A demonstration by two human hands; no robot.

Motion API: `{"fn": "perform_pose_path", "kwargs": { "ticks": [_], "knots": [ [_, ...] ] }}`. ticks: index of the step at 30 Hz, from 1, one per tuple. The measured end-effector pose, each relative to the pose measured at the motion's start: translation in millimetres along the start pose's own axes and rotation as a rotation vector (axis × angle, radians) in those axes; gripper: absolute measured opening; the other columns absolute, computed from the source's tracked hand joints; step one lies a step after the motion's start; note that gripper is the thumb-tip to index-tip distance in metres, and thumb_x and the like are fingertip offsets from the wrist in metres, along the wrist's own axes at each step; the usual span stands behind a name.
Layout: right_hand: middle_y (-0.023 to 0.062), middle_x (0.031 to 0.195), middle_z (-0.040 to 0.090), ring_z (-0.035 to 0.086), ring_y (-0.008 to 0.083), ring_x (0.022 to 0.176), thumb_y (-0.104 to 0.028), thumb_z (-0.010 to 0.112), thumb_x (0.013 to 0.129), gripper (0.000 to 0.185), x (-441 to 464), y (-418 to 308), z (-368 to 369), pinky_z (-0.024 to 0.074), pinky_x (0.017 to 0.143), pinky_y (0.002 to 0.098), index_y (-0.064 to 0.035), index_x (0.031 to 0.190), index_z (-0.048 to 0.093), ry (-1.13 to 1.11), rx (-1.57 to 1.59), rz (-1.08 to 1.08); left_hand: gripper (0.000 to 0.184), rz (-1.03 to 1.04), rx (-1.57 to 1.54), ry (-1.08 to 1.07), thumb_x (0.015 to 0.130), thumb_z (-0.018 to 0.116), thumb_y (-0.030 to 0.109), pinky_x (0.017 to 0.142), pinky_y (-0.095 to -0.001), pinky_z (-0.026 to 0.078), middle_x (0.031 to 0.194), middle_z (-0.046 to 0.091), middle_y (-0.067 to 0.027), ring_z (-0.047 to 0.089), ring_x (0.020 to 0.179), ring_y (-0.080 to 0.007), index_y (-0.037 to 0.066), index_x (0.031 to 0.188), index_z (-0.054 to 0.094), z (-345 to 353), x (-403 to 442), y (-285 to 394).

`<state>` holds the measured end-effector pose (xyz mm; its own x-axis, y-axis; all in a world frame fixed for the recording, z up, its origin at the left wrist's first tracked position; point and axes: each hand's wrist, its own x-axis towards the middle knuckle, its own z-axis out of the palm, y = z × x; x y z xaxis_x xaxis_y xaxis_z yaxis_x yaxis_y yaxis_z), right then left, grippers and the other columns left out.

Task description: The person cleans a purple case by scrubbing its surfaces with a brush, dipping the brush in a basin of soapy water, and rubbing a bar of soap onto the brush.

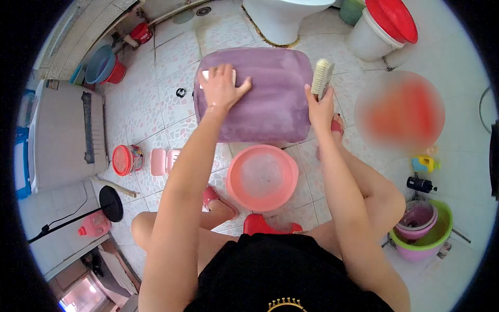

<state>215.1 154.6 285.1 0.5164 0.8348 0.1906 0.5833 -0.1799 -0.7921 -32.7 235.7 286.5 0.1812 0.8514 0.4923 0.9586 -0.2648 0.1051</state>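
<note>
A large purple rounded block (270,93), perhaps a cushion or a soft case, lies in front of me with whitish smears across its top. On its upper left, my left hand (221,88) presses down over a white bar of soap (206,75), which shows partly beneath the fingers. At the block's right edge, my right hand (320,106) grips a scrubbing brush (322,73), its pale bristles facing left. Between my feet and the block stands a pink basin (234,179) with cloudy water in it.
An open pink soap box (158,162) and a small red-lidded bucket (122,160) stand left. A red stool (260,224) is under me. A white bucket (364,39) with a red lid and a toilet (280,23) stand beyond. Nested basins (442,229) sit lower right.
</note>
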Motion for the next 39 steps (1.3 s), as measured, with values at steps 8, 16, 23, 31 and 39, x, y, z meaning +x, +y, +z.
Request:
{"fn": "perform_pose_path", "kwargs": {
  "ticks": [8,16,23,31,39],
  "knots": [
    [0.0257,0.11,0.06,0.059,0.0375,0.104,-0.05,0.067,0.086,0.062,12,13,26,0.0438,0.09,0.0431,0.0067,0.109,0.056,-0.042,-0.071,0.11,0.05,0.091,-0.018,-0.041,0.084,0.058,0.055,0.108,-0.061,0.026,0.115,0.065,-0.0055,0.056,0.113,-0.0278,0.015,0.114,0.065,18,8,5],
    [0.0239,0.103,0.058,0.057,0.0395,0.099,-0.056,0.066,0.083,0.065,10,21,31,0.0437,0.084,0.0473,0.0048,0.101,0.054,0.014,-0.015,0.033,0.061,0.079,-0.068,-0.172,0.085,0.063,0.052,0.115,-0.0568,0.02,0.139,0.049,-0.0099,0.041,0.13,-0.0341,0.02,0.137,0.052,-10,0,-38],
    [0.0231,0.1,0.059,0.058,0.0389,0.097,-0.053,0.068,0.083,0.061,12,25,36,0.0438,0.084,0.0462,0.0046,0.1,0.055,0.008,0.042,0.049,0.069,0.235,-0.058,-0.184,0.095,0.05,0.039,0.119,-0.0532,0.01,0.16,0.021,-0.0079,0.017,0.148,-0.025,0.013,0.153,0.023,28,-45,11],
    [0.021,0.102,0.061,0.06,0.0377,0.097,-0.05,0.068,0.085,0.057,10,24,37,0.0447,0.084,0.0446,0.003,0.1,0.056,-0.001,0.103,0.097,0.078,0.339,-0.263,-0.262,0.093,0.05,0.049,0.12,-0.0442,0.012,0.159,0.022,-0.0093,0.018,0.148,-0.0224,0.007,0.152,0.024,39,-77,94],
    [0.0227,0.098,0.064,0.062,0.04,0.094,-0.05,0.067,0.085,0.057,17,35,41,0.0465,0.082,0.0447,0.0029,0.103,0.057,-0.002,0.085,0.026,0.08,0.558,-0.223,-0.465,0.091,0.053,0.051,0.121,-0.0417,0.012,0.159,0.024,-0.0072,0.02,0.147,-0.0203,0.011,0.153,0.023,18,-113,41]
  ]
}}
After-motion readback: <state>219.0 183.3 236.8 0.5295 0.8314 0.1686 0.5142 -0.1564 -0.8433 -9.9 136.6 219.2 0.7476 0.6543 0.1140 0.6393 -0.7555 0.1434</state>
